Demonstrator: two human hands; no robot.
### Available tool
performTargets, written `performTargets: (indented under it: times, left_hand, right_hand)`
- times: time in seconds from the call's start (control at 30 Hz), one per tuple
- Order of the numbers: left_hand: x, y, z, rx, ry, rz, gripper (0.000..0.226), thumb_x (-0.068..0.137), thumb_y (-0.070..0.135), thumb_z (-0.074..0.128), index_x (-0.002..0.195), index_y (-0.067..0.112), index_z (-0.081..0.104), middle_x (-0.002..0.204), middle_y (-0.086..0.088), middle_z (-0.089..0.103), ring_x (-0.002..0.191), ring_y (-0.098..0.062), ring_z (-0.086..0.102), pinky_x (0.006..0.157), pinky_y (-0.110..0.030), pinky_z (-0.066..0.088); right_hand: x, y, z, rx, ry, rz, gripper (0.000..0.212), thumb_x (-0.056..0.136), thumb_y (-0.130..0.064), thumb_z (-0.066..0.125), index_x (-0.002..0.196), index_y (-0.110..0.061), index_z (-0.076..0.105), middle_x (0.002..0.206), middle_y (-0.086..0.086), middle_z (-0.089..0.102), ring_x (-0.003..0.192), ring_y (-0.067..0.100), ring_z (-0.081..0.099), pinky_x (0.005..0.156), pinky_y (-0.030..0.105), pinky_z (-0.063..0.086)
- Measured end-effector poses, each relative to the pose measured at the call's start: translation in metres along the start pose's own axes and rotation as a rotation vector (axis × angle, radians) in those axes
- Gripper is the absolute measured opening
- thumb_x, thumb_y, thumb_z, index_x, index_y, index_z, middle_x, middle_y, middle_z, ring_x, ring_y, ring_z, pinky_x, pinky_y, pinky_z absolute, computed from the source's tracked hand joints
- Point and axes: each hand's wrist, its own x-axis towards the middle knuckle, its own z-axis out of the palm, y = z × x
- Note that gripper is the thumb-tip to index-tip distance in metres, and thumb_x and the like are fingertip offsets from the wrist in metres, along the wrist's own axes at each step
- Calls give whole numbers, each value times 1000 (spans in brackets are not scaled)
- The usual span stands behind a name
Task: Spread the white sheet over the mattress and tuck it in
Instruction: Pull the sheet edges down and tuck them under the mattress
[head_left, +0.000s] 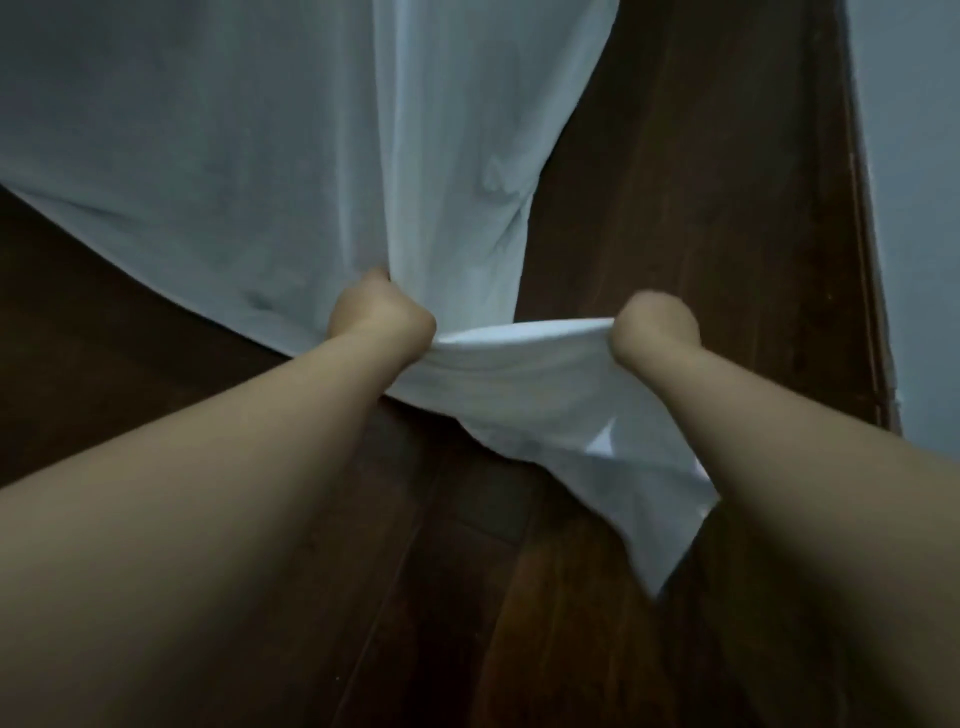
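The white sheet (249, 156) covers the upper left of the view and drapes down over what lies under it; the mattress itself is hidden beneath it. My left hand (382, 314) grips a bunched fold of the sheet near its corner. My right hand (657, 325) grips the same edge a short way to the right. The cloth between both fists is pulled taut, and a loose flap (597, 457) hangs below them over the floor.
Dark wooden floorboards (701, 182) run along the right of the sheet and under my arms. A pale wall (914, 208) with a dark skirting board stands at the far right.
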Motion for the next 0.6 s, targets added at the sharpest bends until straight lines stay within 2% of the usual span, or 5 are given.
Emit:
performTargets:
  times: [0.07, 0.2, 0.33, 0.5, 0.6]
  left_hand:
    - [-1, -5, -6, 52, -46, -24, 38, 83, 12, 53, 121, 14, 51, 119, -14, 57, 106, -37, 58, 91, -41, 53]
    - [-7, -18, -13, 38, -116, -96, 39, 84, 11, 54, 123, 10, 47, 118, -13, 54, 99, -32, 57, 84, -37, 54]
    - [-8, -16, -1, -121, -224, -122, 38, 85, 14, 55, 121, 9, 45, 117, -13, 53, 102, -32, 57, 88, -39, 54]
    - [-14, 3, 15, -419, -328, -190, 20, 84, 9, 53, 102, 12, 47, 92, -8, 56, 78, -26, 62, 73, -37, 60]
    - [-21, 19, 20, -624, -435, -281, 9, 88, 5, 52, 92, 12, 48, 80, -8, 54, 64, -19, 59, 62, -30, 60]
  right_hand:
    - [11, -23, 5, 7, 38, -141, 37, 90, -8, 47, 126, -4, 56, 130, 19, 52, 118, 37, 53, 95, 38, 45]
    - [-1, -76, 64, 477, -346, -465, 85, 81, -8, 63, 151, -22, 17, 150, 13, 33, 136, 31, 39, 112, 39, 36]
    - [-32, -107, 82, 1078, -879, -195, 78, 80, -39, 71, 145, -21, 31, 146, 10, 41, 132, 31, 42, 94, 48, 47]
    - [-40, -69, 113, 514, -679, -325, 75, 75, -12, 67, 142, -22, 34, 134, 5, 48, 121, 25, 48, 99, 37, 44]
    - [-47, -63, 119, 773, -622, -426, 70, 76, -19, 78, 137, -15, 45, 126, -7, 48, 115, 9, 46, 96, 25, 39]
